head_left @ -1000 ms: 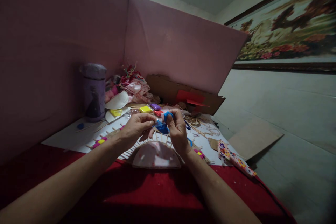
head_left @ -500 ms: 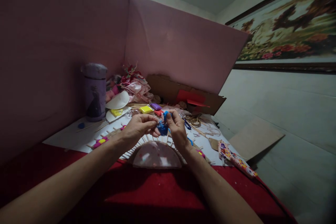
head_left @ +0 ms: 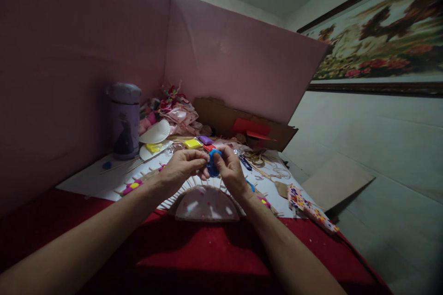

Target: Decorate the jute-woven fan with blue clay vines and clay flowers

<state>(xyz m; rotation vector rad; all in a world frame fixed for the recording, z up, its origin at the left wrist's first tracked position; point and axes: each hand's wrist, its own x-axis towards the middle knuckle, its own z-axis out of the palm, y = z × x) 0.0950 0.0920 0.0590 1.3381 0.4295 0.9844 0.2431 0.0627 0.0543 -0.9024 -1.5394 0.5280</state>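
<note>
Both hands meet over the middle of the table around a packet of blue modelling clay (head_left: 213, 165). My left hand (head_left: 188, 164) pinches its left edge between thumb and fingertips. On the other side my right hand (head_left: 230, 169) presses its thumb against the blue clay, fingers curled behind. Below the hands sits a half-round piece covered in pale dotted fabric (head_left: 207, 205), with thin sticks fanning out from it. Along the arc of sticks are pink clay flowers with yellow centres (head_left: 133, 186), and a blue clay strip (head_left: 249, 185) shows beside my right wrist.
Behind the hands lie yellow (head_left: 193, 143), purple (head_left: 205, 139) and red packets. A purple tumbler (head_left: 125, 122) stands at left, near a small blue clay piece (head_left: 107, 165). A flower-patterned glue gun (head_left: 311, 209) with a cord lies at right. Pink panels (head_left: 238, 50) enclose the left and back.
My right hand has lowered slightly, bringing the blue clay in its fingers down against the blue packet. The left hand stays nearly still.
</note>
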